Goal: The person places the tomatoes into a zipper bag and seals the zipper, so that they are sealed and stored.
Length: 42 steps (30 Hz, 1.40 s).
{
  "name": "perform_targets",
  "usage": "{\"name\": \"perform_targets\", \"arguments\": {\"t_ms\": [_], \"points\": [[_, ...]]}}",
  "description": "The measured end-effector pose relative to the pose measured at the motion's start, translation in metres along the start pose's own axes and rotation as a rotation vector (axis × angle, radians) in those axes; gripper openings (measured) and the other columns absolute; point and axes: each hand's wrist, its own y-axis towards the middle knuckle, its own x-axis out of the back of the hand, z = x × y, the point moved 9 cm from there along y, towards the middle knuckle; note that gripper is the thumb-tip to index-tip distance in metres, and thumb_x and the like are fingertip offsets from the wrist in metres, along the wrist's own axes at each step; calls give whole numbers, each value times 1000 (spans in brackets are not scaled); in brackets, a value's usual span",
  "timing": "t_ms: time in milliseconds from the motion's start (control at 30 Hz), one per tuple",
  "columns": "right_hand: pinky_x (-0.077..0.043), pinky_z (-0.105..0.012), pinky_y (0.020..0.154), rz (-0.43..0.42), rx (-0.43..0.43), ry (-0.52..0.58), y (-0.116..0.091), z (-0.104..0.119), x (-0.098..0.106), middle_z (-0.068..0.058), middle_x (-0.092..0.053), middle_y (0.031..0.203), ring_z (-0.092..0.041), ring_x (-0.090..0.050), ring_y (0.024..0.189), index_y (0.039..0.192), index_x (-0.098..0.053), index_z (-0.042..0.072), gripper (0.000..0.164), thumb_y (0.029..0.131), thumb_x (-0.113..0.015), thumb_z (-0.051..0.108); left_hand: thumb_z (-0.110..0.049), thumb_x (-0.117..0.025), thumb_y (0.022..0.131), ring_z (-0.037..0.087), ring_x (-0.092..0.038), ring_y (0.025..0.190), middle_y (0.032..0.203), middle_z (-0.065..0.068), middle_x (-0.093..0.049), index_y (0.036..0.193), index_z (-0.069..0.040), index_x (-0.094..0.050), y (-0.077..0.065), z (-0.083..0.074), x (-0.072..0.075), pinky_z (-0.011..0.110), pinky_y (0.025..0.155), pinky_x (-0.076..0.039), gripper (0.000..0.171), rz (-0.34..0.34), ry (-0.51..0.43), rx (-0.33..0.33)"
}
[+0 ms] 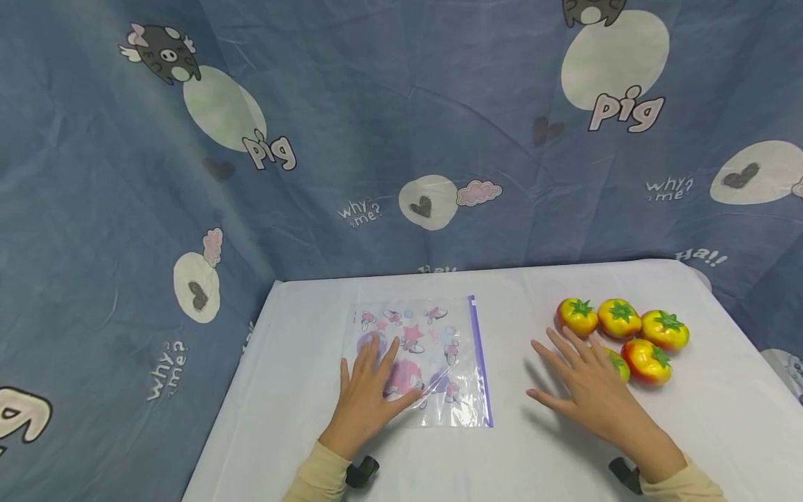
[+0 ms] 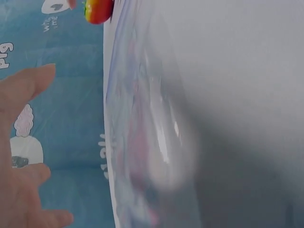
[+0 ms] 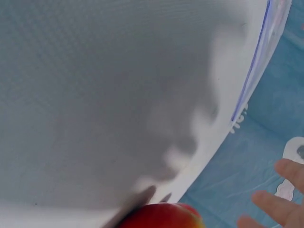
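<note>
A clear plastic zip bag [image 1: 458,348] printed with pink and purple figures lies flat on the white table, its purple zip strip along the right side. Over its lower left part my left hand [image 1: 370,397] is spread, holding nothing; the left wrist view shows the fingers raised above the bag [image 2: 142,142]. My right hand [image 1: 590,383], fingers apart and empty, hovers at the near left of several red-and-yellow toy fruits [image 1: 649,361] with green leaf tops. It partly hides one of them. In the right wrist view a red fruit [image 3: 164,217] shows at the bottom edge.
The white-covered table [image 1: 263,418] meets a blue cloth backdrop [image 1: 376,139] printed with pigs and words at its back and left side. Black straps with camera mounts sit at both wrists.
</note>
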Motion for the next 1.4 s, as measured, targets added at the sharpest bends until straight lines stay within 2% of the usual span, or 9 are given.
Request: {"name": "perform_targets", "arguments": {"t_ms": [133, 233, 433, 833, 967, 1100, 1267, 1400], "points": [[-26, -69, 120, 26, 23, 36, 2, 2, -4, -17, -52, 155, -42, -43, 145, 149, -54, 17, 72, 91, -71, 56, -73, -66, 85, 44, -20, 158, 173, 15, -17, 165, -34, -23, 1, -5, -7, 77, 119, -9, 99, 5, -46, -8], [-29, -69, 118, 37, 33, 48, 3, 3, -7, -17, -55, 151, -42, -46, 143, 148, -56, 16, 70, 91, -72, 54, -71, -67, 85, 45, -21, 158, 172, 16, -21, 165, -31, -26, 1, -10, -11, 77, 119, -9, 98, 10, -88, -18], [-33, -69, 114, -4, 68, 44, 5, 5, -6, -17, -59, 148, -42, -50, 139, 145, -58, 14, 68, 89, -77, 46, -70, -67, 86, 40, -18, 160, 171, 14, -24, 164, -28, -27, 3, -22, -21, 75, 122, -6, 97, 42, -151, -45], [-30, -67, 118, 72, 37, 110, 14, 8, -11, -13, -58, 150, -38, -50, 141, 147, -57, 16, 63, 94, -72, 47, -66, -72, 85, 38, -18, 160, 171, 12, -27, 164, -29, -28, 9, -31, -40, 73, 123, -6, 98, 48, -231, -38], [-31, -65, 118, 71, 51, 120, 16, 10, -13, -12, -59, 148, -36, -51, 140, 146, -58, 16, 63, 94, -72, 47, -66, -71, 86, 37, -18, 160, 170, 13, -30, 161, -25, -37, 9, -36, -44, 72, 124, -6, 92, 60, -232, -47], [-32, -64, 119, 64, 68, 123, 19, 13, -15, -12, -61, 146, -33, -54, 138, 146, -58, 14, 63, 94, -73, 46, -60, -74, 87, 39, -21, 159, 166, 16, -37, 155, -17, -48, 8, -36, -44, 73, 123, -8, 84, 46, -213, -63], [-31, -63, 119, 65, 74, 120, 20, 14, -16, -11, -62, 144, -32, -56, 136, 145, -59, 14, 62, 94, -72, 46, -53, -80, 84, 43, -23, 157, 165, 17, -39, 153, -15, -49, 6, -32, -45, 78, 119, -7, 85, 34, -208, -60], [-33, -63, 117, 42, 86, 118, 21, 15, -15, -11, -63, 142, -32, -57, 134, 144, -60, 14, 61, 93, -73, 45, -54, -78, 84, 43, -20, 158, 167, 14, -36, 152, -14, -51, 6, -29, -50, 79, 119, -5, 83, 58, -202, -55]]}}
